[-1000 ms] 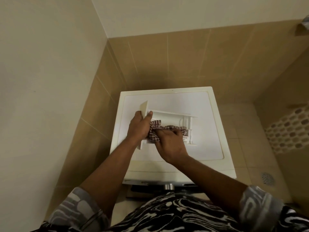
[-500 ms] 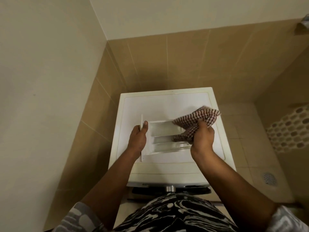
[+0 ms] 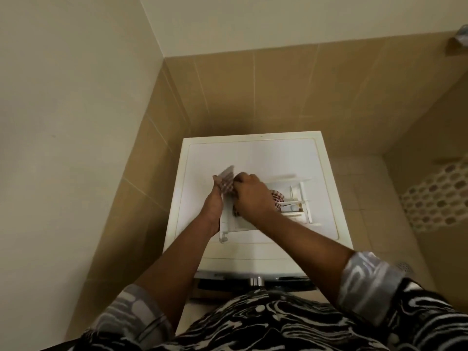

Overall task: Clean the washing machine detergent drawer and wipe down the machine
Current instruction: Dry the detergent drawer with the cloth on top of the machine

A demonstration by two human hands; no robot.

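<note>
The white detergent drawer (image 3: 296, 198) lies on top of the white washing machine (image 3: 253, 158), its front panel toward the left. My left hand (image 3: 214, 203) grips that front panel from the left side. My right hand (image 3: 250, 196) holds a red-and-white checked cloth (image 3: 226, 183) bunched against the drawer's left end; more of the cloth shows at the right of my hand inside the drawer. The compartments at the drawer's right end are uncovered.
The machine stands in a corner with tan tiled walls behind and to the left. A floor drain (image 3: 404, 266) lies on the tiled floor at the right. A white perforated basket (image 3: 438, 196) sits at the far right.
My right hand has swept the cloth from the drawer's right end back to its left end by the front panel. The drawer's left end has tilted up a little.
</note>
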